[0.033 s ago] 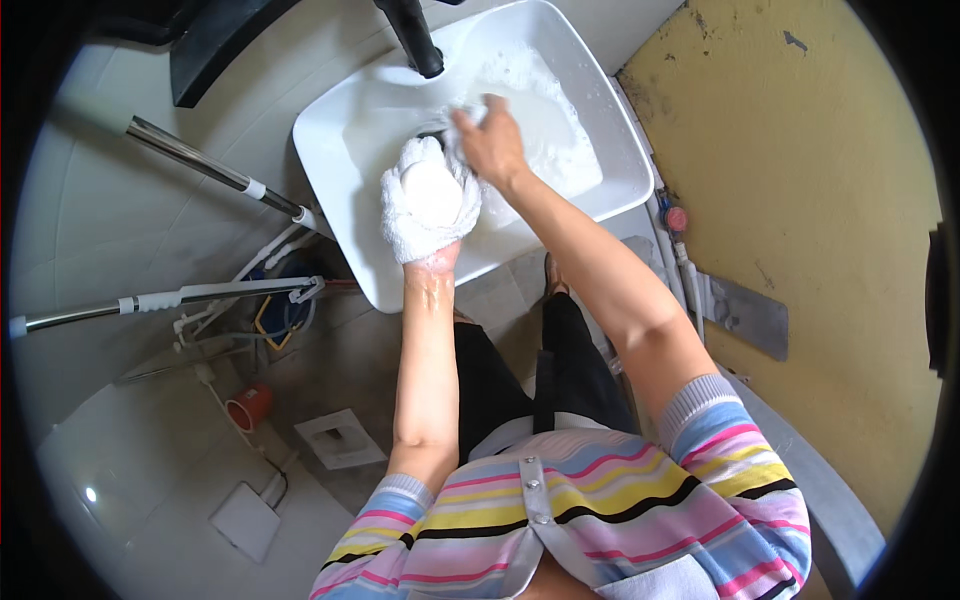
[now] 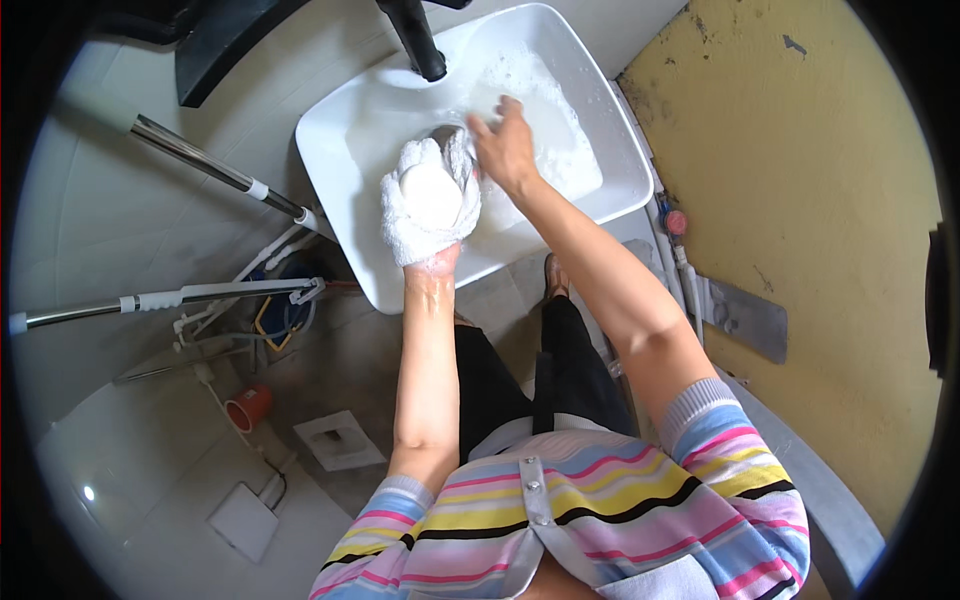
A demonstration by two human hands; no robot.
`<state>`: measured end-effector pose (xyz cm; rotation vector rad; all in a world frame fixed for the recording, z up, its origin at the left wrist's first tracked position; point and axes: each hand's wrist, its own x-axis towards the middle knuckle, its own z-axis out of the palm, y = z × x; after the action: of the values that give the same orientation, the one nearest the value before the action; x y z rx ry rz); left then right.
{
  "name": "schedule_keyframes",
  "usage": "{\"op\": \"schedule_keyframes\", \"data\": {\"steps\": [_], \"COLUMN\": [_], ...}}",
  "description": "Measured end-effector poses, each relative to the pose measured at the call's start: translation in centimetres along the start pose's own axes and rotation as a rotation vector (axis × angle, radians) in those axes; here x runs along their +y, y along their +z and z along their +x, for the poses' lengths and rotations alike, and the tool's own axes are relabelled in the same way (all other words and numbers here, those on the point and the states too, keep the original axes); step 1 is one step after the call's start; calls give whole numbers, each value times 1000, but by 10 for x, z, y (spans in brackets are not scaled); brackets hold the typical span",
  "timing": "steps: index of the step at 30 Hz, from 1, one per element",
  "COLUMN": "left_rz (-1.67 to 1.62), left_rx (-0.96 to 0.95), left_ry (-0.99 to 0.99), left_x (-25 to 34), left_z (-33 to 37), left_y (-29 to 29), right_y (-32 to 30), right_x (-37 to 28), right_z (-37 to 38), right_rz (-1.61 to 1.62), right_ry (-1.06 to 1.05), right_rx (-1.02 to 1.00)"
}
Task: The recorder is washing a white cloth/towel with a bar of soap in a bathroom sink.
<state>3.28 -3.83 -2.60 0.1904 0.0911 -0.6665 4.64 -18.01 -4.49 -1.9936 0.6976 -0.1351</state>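
Note:
Over the sink (image 2: 372,278), a white terry cloth (image 2: 398,222) is wrapped around my left hand (image 2: 436,262), hiding its fingers. A smooth, white, rounded thing, like a bar of soap (image 2: 430,196), rests on the cloth in the palm. Just right of the cloth, my right hand (image 2: 505,150) has its fingers apart and nothing in them. Behind the cloth, a dark round thing (image 2: 447,132) shows partly; I cannot make out what it is. Cloudy, foamy water (image 2: 560,150) lies in the basin's right part.
A black faucet (image 2: 415,40) reaches over the basin's back edge. Metal poles (image 2: 200,160) lean at the left. On the floor are a red-orange cup (image 2: 248,408) and a white square plate (image 2: 340,440). A yellow wall (image 2: 800,180) stands at the right.
My right hand has drawn slightly right, away from the cloth's edge, and its fingers are farther apart. More of the dark round thing shows. My left hand has stayed put.

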Motion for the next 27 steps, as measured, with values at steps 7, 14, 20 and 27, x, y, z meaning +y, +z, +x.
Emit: {"op": "schedule_keyframes", "data": {"steps": [7, 14, 20, 27], "left_rz": [461, 490, 355, 188], "left_rx": [168, 138, -164, -293], "left_ry": [156, 159, 234, 105], "left_x": [-7, -16, 3, 46], "left_z": [-3, -11, -23, -25], "left_y": [3, 56, 82, 112], "right_y": [9, 3, -41, -139], "right_x": [-46, -42, -33, -64], "right_z": [-75, -53, -38, -10], "right_rz": [304, 992, 1594, 1452], "right_ry": [-417, 223, 585, 382], "right_rx": [-20, 50, -132, -307]}}
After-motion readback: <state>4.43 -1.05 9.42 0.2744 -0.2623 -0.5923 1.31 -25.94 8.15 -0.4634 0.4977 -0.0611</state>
